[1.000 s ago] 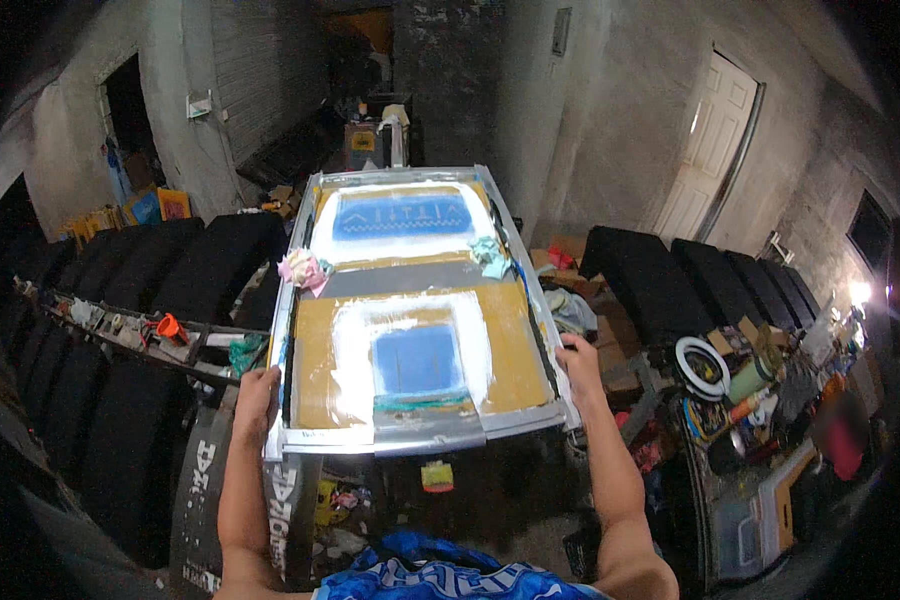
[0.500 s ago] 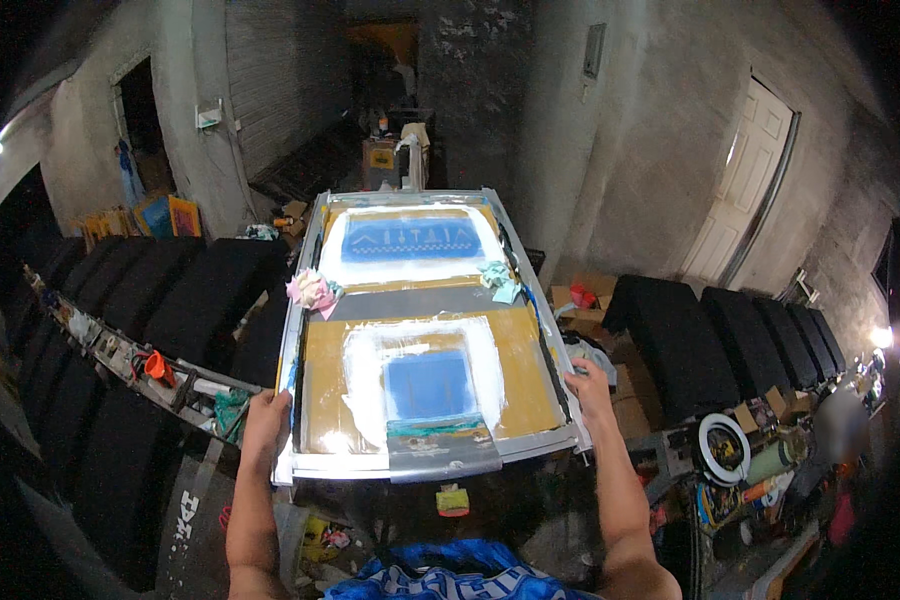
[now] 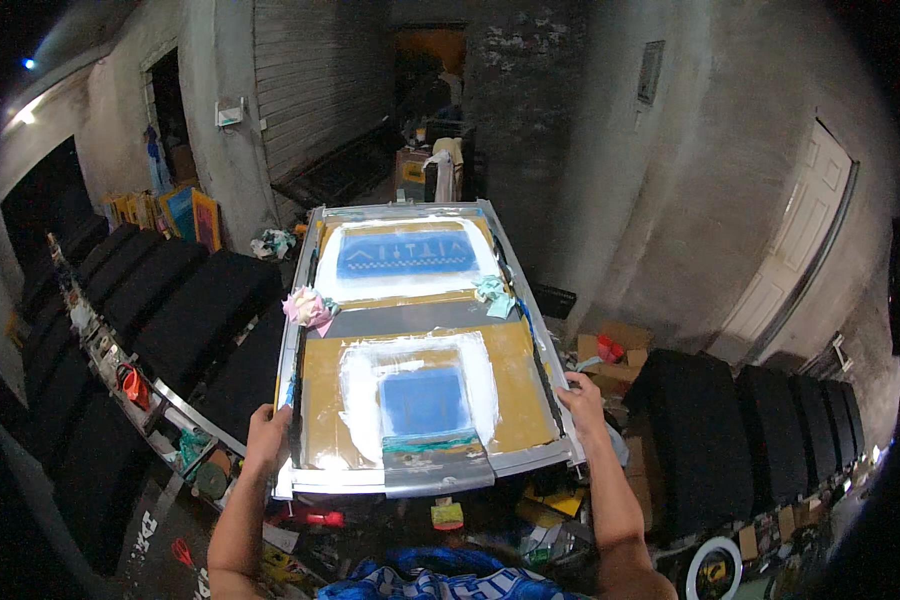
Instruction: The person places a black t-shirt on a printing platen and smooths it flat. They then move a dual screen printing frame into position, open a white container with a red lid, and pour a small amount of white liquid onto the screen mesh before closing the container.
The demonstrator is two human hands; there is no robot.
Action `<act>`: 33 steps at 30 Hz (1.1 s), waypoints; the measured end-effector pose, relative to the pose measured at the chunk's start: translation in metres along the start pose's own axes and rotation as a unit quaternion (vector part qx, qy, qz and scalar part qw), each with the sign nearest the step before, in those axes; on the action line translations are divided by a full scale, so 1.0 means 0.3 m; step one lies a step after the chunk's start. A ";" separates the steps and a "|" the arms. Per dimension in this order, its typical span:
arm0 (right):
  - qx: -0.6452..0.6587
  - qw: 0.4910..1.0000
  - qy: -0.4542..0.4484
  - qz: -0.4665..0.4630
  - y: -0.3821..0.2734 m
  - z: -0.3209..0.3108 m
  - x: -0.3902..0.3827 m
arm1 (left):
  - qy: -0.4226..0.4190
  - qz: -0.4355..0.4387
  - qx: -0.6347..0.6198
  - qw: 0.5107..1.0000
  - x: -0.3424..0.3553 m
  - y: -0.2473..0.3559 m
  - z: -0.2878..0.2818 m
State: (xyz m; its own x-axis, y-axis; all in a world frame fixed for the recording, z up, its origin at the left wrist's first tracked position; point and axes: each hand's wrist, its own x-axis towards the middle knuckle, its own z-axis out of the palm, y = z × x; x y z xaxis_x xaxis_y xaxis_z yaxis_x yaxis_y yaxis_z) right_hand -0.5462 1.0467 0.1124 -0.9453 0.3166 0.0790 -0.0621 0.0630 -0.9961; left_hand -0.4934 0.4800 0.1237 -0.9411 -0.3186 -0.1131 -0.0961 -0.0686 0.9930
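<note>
Between my two hands is a large screen-printing frame [image 3: 310, 345] with a silvery metal border. Its yellow-brown face has two blue stencil areas [image 3: 422, 403] ringed with white paste, and grey strips cross its middle and near edge. My left hand [image 3: 267, 438] grips the left rail near the front corner, its fingertips partly hidden. My right hand [image 3: 582, 402] is closed around the right rail opposite. A crumpled pink cloth [image 3: 309, 307] lies on the left rail, and a crumpled mint-green cloth [image 3: 494, 296] rests inside the right side.
Rows of black-covered boards [image 3: 180, 310] stand at left, beside a narrow cluttered ledge. More black boards [image 3: 695, 440] line the right, with cardboard boxes [image 3: 615, 345] and a white ring [image 3: 714, 570] near them. Behind the frame are a draped white cloth [image 3: 444, 175] and a dark doorway.
My view has turned to the left, so the walls and black boards have shifted rightward in it. The frame has stayed in both hands, turning along with me.
</note>
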 end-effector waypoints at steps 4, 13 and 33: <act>0.008 1.000 0.009 0.008 -0.054 -0.030 0.074 | 0.040 -0.014 0.118 0.992 0.037 0.076 0.047; 0.024 0.998 -0.006 0.051 -0.232 -0.101 0.255 | 0.049 0.023 0.121 0.991 0.155 0.202 0.209; 0.051 0.995 0.007 0.084 -0.540 -0.417 0.797 | 0.075 -0.017 0.126 0.989 0.276 0.646 0.796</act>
State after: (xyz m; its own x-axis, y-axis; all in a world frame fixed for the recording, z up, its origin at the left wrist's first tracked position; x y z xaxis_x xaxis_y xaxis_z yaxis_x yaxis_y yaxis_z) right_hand -0.7222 1.2307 0.2975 -0.9408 0.3269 -0.0895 0.0641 -0.0878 -0.9941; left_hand -0.6674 0.6662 0.3150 -0.8786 -0.4590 -0.1322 -0.2231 0.1495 0.9633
